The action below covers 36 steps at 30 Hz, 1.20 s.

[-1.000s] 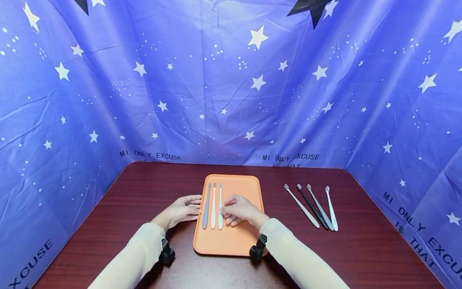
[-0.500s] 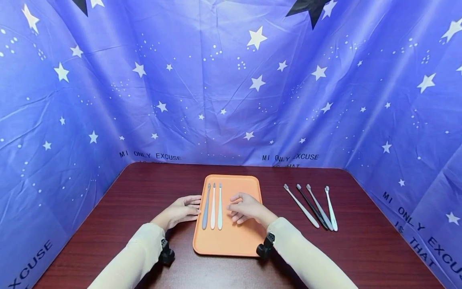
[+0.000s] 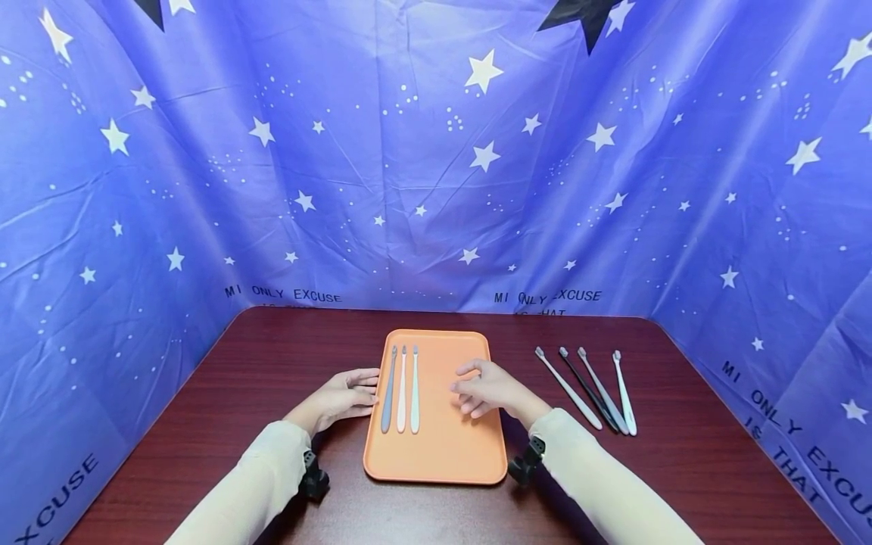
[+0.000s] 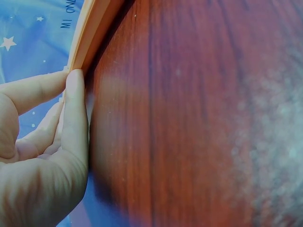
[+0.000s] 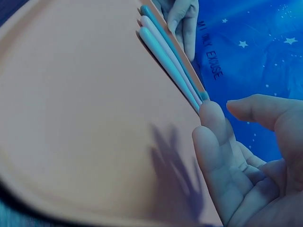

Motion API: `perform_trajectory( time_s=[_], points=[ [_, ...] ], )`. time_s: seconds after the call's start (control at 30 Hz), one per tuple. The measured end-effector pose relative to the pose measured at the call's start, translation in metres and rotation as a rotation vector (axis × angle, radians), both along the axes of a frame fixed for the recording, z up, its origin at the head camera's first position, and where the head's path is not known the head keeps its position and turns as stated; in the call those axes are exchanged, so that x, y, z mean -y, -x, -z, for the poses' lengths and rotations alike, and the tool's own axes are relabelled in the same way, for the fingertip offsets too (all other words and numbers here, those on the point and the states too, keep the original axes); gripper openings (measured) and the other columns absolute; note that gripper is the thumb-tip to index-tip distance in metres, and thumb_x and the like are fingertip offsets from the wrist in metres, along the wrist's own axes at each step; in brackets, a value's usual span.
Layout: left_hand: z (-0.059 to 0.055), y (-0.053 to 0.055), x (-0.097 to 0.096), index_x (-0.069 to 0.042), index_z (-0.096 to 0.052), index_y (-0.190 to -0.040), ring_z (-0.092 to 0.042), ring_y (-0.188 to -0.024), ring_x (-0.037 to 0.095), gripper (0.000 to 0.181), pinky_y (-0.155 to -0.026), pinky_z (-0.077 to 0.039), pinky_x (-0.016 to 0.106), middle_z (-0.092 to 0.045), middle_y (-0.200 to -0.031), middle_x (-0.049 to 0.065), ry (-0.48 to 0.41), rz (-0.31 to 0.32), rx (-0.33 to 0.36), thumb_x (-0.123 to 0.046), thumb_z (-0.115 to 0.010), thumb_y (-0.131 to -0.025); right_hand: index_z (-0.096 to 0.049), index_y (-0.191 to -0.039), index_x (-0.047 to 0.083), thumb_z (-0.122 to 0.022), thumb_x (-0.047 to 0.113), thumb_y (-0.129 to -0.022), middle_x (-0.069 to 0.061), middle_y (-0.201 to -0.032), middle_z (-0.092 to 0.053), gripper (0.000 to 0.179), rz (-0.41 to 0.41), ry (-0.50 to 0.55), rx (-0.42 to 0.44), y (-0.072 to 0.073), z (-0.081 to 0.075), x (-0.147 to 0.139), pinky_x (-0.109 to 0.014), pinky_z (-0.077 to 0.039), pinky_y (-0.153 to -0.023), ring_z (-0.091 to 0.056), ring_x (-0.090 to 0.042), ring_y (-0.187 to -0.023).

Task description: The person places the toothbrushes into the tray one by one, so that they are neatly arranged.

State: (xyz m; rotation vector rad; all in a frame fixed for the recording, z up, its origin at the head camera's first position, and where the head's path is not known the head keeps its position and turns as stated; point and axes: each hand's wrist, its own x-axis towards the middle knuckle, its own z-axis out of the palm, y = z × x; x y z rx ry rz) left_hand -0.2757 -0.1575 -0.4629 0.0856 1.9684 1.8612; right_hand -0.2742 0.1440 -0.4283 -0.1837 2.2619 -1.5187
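Observation:
An orange tray point(image 3: 436, 475) lies on the dark red table. My left hand point(image 3: 343, 393) holds its left rim, thumb on the edge and fingers along the outside; the left wrist view shows this hand point(image 4: 47, 137) pinching the tray's rim point(image 4: 92, 33). Three toothbrushes lie side by side in the tray's left part: a grey-blue toothbrush point(image 3: 388, 393), a pale pink toothbrush point(image 3: 402, 393) and a mint toothbrush point(image 3: 415, 393). Over the tray's right part hovers my right hand point(image 3: 492, 390), fingers loosely bent with nothing between them. Its shadow falls on the tray in the right wrist view.
Right of the tray, several toothbrushes lie fanned on the table: a white one point(image 3: 572, 393), a black one point(image 3: 590, 391), a grey one point(image 3: 602, 390) and another white one point(image 3: 624, 393). A blue star-patterned cloth point(image 3: 436, 189) surrounds the table's back and sides.
My right hand has let go of the mint toothbrush and moved right across the tray. The left hand has stayed on the tray's rim.

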Motion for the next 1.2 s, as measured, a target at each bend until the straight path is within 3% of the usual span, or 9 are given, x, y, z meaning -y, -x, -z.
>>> perform_trajectory(
  time_s=[0.3,0.67,1.2],
  points=[
    [0.0,-0.001,0.0,-0.005,-0.037,-0.142,-0.057,-0.112,0.021,0.063,-0.088,-0.054,0.037,-0.043,-0.141,0.021,-0.002,-0.01,0.006,0.004,-0.062,-0.084,-0.042,-0.125,-0.004,-0.066,0.021,-0.084,-0.017,-0.081,-0.066,0.054,0.006,0.027,-0.005,-0.001,-0.002,-0.028,-0.027,-0.055,-0.051,-0.064,-0.014,-0.058],
    [0.002,0.001,0.0,-0.004,-0.037,-0.141,-0.056,-0.113,0.021,0.064,-0.089,-0.054,0.038,-0.042,-0.142,0.021,0.004,-0.006,-0.006,0.003,-0.063,-0.083,-0.048,-0.122,-0.003,-0.063,0.022,-0.087,-0.011,-0.081,-0.065,0.045,0.039,-0.033,-0.031,0.0,0.0,-0.068,-0.027,-0.054,-0.05,-0.064,-0.014,-0.06],
    [0.003,0.001,0.001,-0.005,-0.039,-0.141,-0.058,-0.111,0.021,0.064,-0.088,-0.054,0.038,-0.044,-0.141,0.02,0.006,-0.013,0.0,0.002,-0.064,-0.082,-0.047,-0.125,-0.004,-0.061,0.026,-0.089,-0.017,-0.099,-0.069,0.049,0.108,-0.121,-0.079,-0.004,-0.009,-0.128,-0.029,-0.053,-0.054,-0.064,-0.012,-0.065]
  ],
)
